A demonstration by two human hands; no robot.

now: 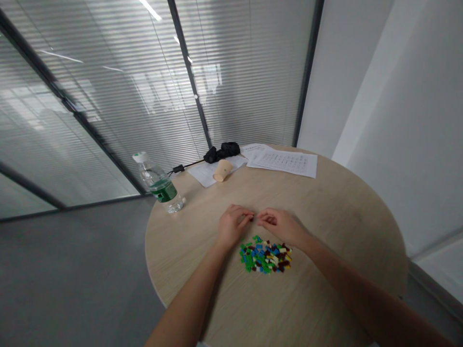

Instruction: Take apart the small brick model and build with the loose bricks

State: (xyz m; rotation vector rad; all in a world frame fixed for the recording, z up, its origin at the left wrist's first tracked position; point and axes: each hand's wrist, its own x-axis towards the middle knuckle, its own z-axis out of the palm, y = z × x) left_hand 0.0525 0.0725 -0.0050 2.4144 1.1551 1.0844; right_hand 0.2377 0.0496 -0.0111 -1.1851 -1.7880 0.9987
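A loose pile of small toy bricks in green, blue, brown, yellow and white lies on the round wooden table. Just beyond the pile, my left hand is closed in a pinch. A small dark brick shows at its fingertips. My right hand faces it from a short way off, thumb and fingers pressed together. Whatever those right fingers hold, if anything, is too small to make out. Both forearms rest close to the tabletop, one on each side of the bricks.
On the left edge stands a clear water bottle with a green label. Farther back are a paper cup on its side, a black bundled item with a cable, and printed sheets. Glass partitions with blinds rise behind.
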